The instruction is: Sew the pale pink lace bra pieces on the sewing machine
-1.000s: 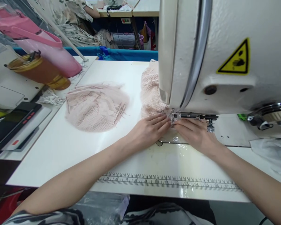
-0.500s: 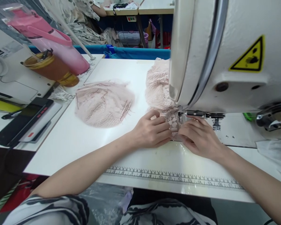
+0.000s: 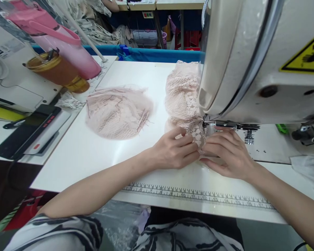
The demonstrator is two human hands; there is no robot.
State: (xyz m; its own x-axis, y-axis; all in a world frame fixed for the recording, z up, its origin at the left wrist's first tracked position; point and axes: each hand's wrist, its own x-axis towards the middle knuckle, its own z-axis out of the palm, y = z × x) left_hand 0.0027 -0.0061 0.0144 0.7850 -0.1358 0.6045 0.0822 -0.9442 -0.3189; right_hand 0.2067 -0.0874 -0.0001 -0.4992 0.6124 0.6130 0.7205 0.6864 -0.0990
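Pale pink lace fabric lies bunched under the head of a white sewing machine, its near end at the presser foot. My left hand is closed, fingers curled on the near edge of this lace; the fingertips are partly hidden. To the right of the foot, my right hand rests with its fingers stretched out beside the lace edge and its thumb apart below them. A second pink lace piece, with dark stitching and loose threads, lies on the white table to the left.
A printed ruler runs along the table's front edge. At the left stand a pink bottle, an amber cup and a black control box. Blue cloth borders the back edge. Another person's arm shows beyond it.
The view has shifted, so the machine appears farther right. My right thumb has parted more from its fingers. My left hand keeps its curled hold on the lace.
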